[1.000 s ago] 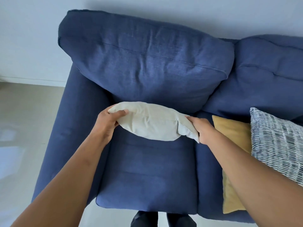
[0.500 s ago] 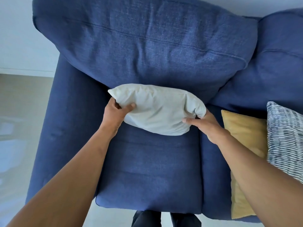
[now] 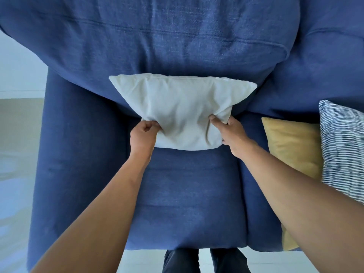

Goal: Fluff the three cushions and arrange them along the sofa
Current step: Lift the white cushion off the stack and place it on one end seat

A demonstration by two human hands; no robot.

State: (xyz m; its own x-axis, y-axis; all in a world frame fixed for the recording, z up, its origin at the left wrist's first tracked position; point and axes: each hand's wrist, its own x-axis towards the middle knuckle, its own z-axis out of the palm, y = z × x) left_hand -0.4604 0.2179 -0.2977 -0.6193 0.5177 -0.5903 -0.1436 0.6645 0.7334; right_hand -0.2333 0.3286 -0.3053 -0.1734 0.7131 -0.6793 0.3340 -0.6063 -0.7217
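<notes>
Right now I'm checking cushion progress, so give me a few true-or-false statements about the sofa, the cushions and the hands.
1. Both hands grip the off-white fabric cushion: the left hand and the right hand. True.
2. That cushion lies flat on the floor. False: it leans against the dark blue fabric sofa's backrest.
3. The mustard-yellow cushion lies on the seat to its right. True.
4. The blue-and-white striped cushion is being held. False: no hand touches it.

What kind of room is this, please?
Most likely a home living room: a blue fabric sofa stands against a plain wall, with a white cushion, a yellow cushion and a striped cushion on it.
</notes>
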